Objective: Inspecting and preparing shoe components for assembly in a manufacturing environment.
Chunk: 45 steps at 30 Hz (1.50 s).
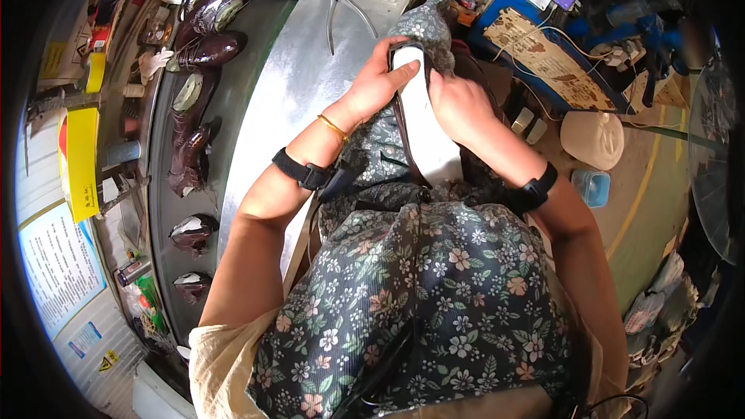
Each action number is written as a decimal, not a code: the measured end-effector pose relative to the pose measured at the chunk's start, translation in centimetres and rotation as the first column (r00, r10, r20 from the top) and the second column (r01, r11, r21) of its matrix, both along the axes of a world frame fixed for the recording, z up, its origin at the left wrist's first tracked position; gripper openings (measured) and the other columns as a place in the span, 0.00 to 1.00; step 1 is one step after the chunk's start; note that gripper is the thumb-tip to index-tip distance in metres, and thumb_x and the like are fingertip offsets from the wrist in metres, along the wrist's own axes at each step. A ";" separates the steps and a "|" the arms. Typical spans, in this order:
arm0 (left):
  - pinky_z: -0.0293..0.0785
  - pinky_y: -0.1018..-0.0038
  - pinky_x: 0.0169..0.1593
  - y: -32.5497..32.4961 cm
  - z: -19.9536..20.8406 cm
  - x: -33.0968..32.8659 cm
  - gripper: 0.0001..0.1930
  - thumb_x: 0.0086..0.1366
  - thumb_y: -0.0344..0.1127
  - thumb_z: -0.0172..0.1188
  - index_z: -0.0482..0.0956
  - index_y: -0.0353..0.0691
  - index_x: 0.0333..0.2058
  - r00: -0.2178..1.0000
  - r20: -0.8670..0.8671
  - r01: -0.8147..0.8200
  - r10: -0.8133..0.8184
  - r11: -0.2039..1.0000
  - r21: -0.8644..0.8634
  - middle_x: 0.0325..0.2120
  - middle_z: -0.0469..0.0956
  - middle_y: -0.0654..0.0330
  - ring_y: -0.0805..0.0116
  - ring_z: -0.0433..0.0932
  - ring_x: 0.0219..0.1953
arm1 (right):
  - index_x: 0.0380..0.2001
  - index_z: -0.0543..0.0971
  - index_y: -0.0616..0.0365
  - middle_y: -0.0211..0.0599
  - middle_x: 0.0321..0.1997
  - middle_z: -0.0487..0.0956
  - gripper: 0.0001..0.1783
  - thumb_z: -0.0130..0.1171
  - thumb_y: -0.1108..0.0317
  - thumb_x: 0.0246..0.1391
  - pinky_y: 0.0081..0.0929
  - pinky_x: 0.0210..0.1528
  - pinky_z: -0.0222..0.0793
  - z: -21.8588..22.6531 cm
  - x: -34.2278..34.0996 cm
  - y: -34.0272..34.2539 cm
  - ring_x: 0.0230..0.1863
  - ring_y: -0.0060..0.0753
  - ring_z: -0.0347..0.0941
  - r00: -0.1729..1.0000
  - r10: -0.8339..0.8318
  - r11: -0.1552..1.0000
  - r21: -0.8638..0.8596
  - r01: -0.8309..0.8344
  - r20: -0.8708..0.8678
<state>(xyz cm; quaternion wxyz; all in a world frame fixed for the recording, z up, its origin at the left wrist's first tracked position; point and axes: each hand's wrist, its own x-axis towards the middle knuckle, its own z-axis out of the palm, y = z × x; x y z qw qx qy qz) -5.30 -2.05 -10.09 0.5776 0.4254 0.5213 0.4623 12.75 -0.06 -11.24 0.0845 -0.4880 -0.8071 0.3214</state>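
The left hand (376,85) grips the far end of a dark shoe with a long white underside (428,124), thumb pressed on the white. The right hand (463,105) is curled against the shoe's right edge; its fingertips are hidden, so I cannot tell its grip. The shoe sits underside up between the hands, seemingly being steadied while its edge is worked; the next move calls for a firm left hold. Silver metal pincers (335,15) lie beyond the left hand on a shiny grey metal surface (283,89).
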 end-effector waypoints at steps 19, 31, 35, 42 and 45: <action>0.75 0.62 0.47 -1.1 3.4 1.6 0.24 0.73 0.48 0.39 0.76 0.31 0.46 0.700 -0.706 -0.295 0.111 0.945 -0.145 0.41 0.81 0.48 0.55 0.80 0.43 | 0.69 0.44 0.71 0.57 0.70 0.54 0.42 0.50 0.55 0.66 0.32 0.69 0.50 1.7 -0.2 -3.0 0.71 0.44 0.52 0.754 -0.290 0.803 -0.579 -0.143 -0.589; 0.76 0.52 0.33 -6.8 2.9 1.6 0.33 0.72 0.47 0.42 0.46 0.25 0.64 0.263 -0.952 0.044 -0.159 0.987 -0.153 0.22 0.78 0.39 0.39 0.79 0.28 | 0.69 0.43 0.70 0.61 0.69 0.56 0.43 0.54 0.59 0.64 0.34 0.68 0.51 0.1 -0.6 -5.3 0.70 0.43 0.53 0.724 -0.219 0.920 -0.386 -0.070 -0.654; 0.70 0.56 0.55 -5.8 3.7 0.8 0.34 0.72 0.48 0.46 0.49 0.28 0.65 0.735 -0.675 -0.079 0.061 0.997 0.005 0.45 0.73 0.30 0.43 0.75 0.51 | 0.69 0.46 0.68 0.52 0.66 0.64 0.41 0.55 0.62 0.63 0.28 0.64 0.58 3.6 1.5 -3.7 0.64 0.33 0.62 0.651 -0.237 0.847 -0.482 -0.226 -0.721; 0.56 0.63 0.67 -3.6 11.1 -0.5 0.44 0.59 0.53 0.65 0.55 0.37 0.67 0.459 -0.508 0.771 -0.729 0.611 -0.180 0.65 0.58 0.44 0.53 0.58 0.67 | 0.58 0.73 0.56 0.50 0.67 0.65 0.35 0.70 0.63 0.43 0.39 0.63 0.64 7.6 7.7 -0.1 0.64 0.50 0.66 0.659 0.709 0.689 0.046 -0.724 -0.253; 0.61 0.71 0.63 -4.8 5.2 2.9 0.45 0.58 0.49 0.69 0.56 0.36 0.67 0.557 0.175 0.817 -0.812 0.499 -0.287 0.60 0.66 0.54 0.65 0.65 0.60 | 0.45 0.81 0.59 0.44 0.56 0.75 0.25 0.72 0.65 0.41 0.36 0.57 0.68 5.5 8.6 -2.5 0.55 0.45 0.73 0.791 0.546 0.810 -0.069 -0.582 -0.275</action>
